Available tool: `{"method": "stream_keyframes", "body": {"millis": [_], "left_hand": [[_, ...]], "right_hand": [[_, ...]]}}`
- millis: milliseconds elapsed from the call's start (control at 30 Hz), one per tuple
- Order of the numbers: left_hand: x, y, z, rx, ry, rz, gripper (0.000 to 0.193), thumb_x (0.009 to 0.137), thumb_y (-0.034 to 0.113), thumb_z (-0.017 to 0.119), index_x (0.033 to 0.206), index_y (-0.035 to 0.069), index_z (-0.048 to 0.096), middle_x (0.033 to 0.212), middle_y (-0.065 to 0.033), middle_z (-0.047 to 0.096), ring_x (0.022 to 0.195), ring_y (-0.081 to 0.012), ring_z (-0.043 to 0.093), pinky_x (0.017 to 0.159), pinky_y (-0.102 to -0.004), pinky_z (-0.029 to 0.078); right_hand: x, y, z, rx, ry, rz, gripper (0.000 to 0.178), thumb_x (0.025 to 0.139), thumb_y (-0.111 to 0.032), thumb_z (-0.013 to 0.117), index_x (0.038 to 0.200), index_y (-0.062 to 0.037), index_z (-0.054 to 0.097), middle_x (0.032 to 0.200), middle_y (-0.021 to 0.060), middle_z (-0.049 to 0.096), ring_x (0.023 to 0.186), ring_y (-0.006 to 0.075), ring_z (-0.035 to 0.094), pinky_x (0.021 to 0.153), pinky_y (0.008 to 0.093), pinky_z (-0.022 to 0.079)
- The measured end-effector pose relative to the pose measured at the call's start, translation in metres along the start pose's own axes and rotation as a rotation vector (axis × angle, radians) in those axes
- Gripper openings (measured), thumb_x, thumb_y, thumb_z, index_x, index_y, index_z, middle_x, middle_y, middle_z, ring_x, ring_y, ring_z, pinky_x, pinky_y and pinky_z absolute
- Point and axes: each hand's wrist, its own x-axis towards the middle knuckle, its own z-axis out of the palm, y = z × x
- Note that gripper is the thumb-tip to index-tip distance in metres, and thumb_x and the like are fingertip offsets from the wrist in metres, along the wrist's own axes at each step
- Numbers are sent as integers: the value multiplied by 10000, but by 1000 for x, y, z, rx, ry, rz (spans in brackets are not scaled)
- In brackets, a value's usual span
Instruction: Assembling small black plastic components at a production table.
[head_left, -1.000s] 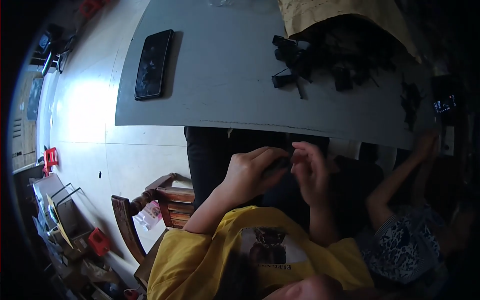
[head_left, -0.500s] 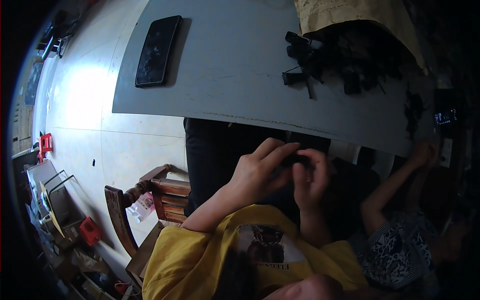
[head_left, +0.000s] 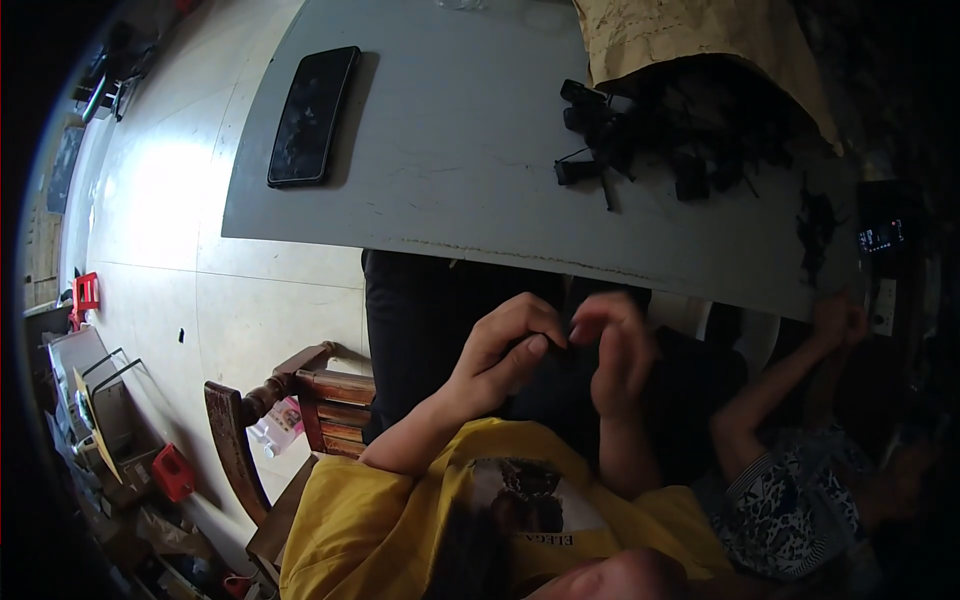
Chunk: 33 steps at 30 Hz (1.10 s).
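Note:
Over my lap, just off the near edge of the table, my left hand (head_left: 505,350) is closed, thumb and curled fingers pinched together. Something dark shows at its fingertips, too small and dim to name against the black trousers. Beside it, my right hand (head_left: 617,350) is raised with bent fingers smeared by motion; whether it holds anything is hidden. The two hands face each other, their fingertips a small gap apart. On the grey table (head_left: 430,180) beyond them lies a heap of small black parts (head_left: 690,175), some with thin stems, at the mouth of a brown paper bag (head_left: 700,40).
A black phone (head_left: 315,118) lies at the table's left. More dark pieces (head_left: 818,230) form a small pile at the right, near another person's hands (head_left: 838,322). A wooden chair (head_left: 335,395) stands at my left; a red container (head_left: 174,472) is on the floor farther left.
My hands have come apart at the fingertips; the right one has swung up and blurs. The left hand's fingers and thumb now point toward the right hand. The view has shifted slightly.

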Motion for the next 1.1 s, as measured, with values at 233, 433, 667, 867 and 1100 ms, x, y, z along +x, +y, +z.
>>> {"method": "stream_keyframes", "body": {"millis": [233, 433, 667, 867, 1100], "left_hand": [[-9, 0, -9, -106, 33, -77, 204, 875, 184, 499, 851, -7, 565, 905, -82, 489, 576, -72, 430, 516, -184, 350], [-12, -10, -31, -185, 120, -162, 182, 860, 154, 469, 771, 8, 532, 815, -79, 490, 578, -99, 434, 538, -208, 373], [-3, -19, -16, -329, 108, -289, 111, 846, 73, 554, 926, 32, 489, 825, -69, 554, 765, -167, 586, 713, -271, 458], [14, -18, 5, -2, 142, -230, 250, 837, 44, 549, 1069, 4, 465, 862, -40, 552, 772, -102, 535, 713, -233, 427], [11, -10, -5, 205, 39, -24, 292, 829, 171, 566, 1054, -13, 586, 739, -42, 554, 694, -113, 522, 660, -236, 412]], "right_hand": [[89, 20, 4, -909, 103, -170, 244, 835, -31, 506, 1074, -65, 543, 910, 68, 527, 658, 160, 547, 550, 284, 457], [85, 8, 5, -1168, -4, -79, 270, 817, -33, 534, 1075, -112, 532, 875, 65, 507, 711, 234, 582, 587, 353, 472], [50, 3, -12, -1002, -61, -35, 288, 782, 20, 543, 1046, -94, 533, 855, 90, 516, 718, 266, 578, 595, 368, 453], [18, -11, 2, -891, -124, -148, 280, 750, -2, 582, 1019, -63, 538, 821, 112, 531, 709, 286, 573, 593, 366, 451], [3, 0, -6, -136, 345, 114, 337, 926, -306, 408, 1097, -21, 464, 967, 53, 503, 889, 105, 493, 584, 263, 418]]}}
